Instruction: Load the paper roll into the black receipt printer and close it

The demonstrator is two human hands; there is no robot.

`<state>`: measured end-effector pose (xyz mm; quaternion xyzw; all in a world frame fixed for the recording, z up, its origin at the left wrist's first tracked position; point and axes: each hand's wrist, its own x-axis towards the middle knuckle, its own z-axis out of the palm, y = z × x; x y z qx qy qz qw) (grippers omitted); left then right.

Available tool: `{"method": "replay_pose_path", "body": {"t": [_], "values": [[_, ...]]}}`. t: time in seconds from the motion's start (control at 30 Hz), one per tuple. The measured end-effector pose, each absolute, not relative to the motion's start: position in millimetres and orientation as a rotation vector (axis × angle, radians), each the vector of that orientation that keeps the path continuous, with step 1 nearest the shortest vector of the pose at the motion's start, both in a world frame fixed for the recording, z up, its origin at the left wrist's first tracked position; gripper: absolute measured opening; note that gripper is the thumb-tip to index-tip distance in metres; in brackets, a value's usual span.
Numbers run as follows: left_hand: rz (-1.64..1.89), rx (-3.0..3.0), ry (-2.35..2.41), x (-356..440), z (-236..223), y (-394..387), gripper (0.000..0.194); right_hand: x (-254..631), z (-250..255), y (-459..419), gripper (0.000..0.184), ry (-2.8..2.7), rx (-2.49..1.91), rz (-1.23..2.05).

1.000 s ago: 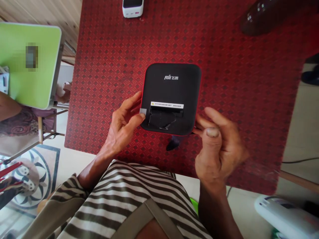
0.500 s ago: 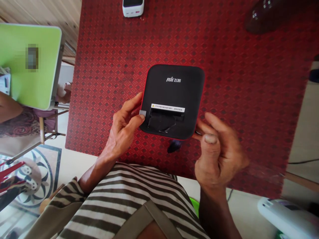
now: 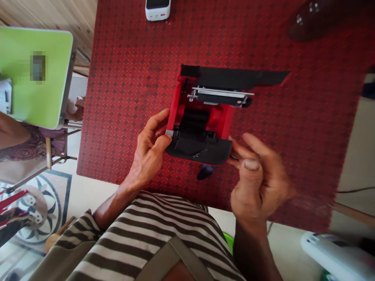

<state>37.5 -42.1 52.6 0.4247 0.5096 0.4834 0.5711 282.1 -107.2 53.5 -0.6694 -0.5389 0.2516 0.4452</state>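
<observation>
1. Well, a red and black Feie printer point(image 3: 218, 117) sits near the middle of the red tabletop point(image 3: 123, 97).
2. Its black lid point(image 3: 240, 77) is open, and that long, flat lid points right.
3. Inside the printer is a hollow with a black part point(image 3: 191, 123) in it. I cannot tell what that part is. A metal bar point(image 3: 219, 93) runs across just above it.
4. The left hand point(image 3: 148, 154) grips the printer's left side, with the thumb on a small gray tab point(image 3: 169, 133).
5. The right hand point(image 3: 260, 179) is curled and blurry, just beside the printer's right side. I cannot tell if it is touching.
</observation>
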Motion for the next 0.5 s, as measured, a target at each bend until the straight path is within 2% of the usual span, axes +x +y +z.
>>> {"method": "replay_pose_path", "body": {"t": [0.23, 0.4, 0.5], "values": [[1.136, 1.015, 1.162, 35, 47, -41, 0.059, 282, 63, -95, 0.048, -1.274, -1.649, 0.606], [1.204, 1.060, 1.198, 26, 39, -39, 0.053, 289, 94, -68, 0.020, -1.741, -1.579, 0.137], [1.336, 1.069, 1.299, 22, 27, -32, 0.054, 286, 111, -43, 0.026, -2.064, -1.431, 0.159]]}}
